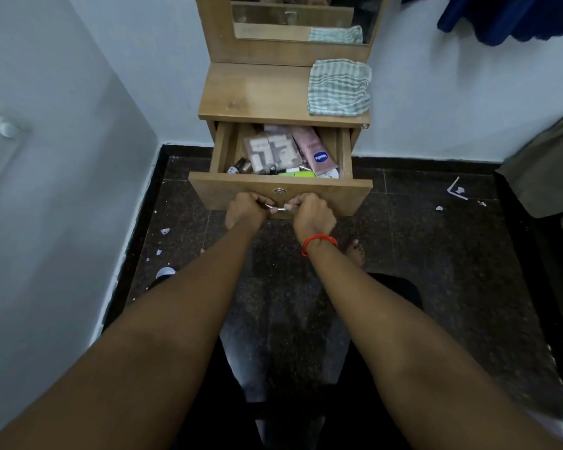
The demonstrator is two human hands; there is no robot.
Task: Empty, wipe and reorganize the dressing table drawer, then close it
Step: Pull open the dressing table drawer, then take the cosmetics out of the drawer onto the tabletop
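Left hand (246,211) and right hand (312,212) grip the small silver metal handle (278,208), fingers (301,199) curled round it. Pull evenly and straight to keep the light-brown wooden drawer (332,193), partly open and still full of cosmetics, from skewing. The green-and-white striped cloth (338,87) lies on the counter (251,92) behind.

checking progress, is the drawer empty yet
No, the drawer holds a pink tube, a clear packet and small bottles; the left hand and right hand grip its handle.

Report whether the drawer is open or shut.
Open: the drawer is pulled out, pink tube visible inside; left hand and right hand grip its handle.
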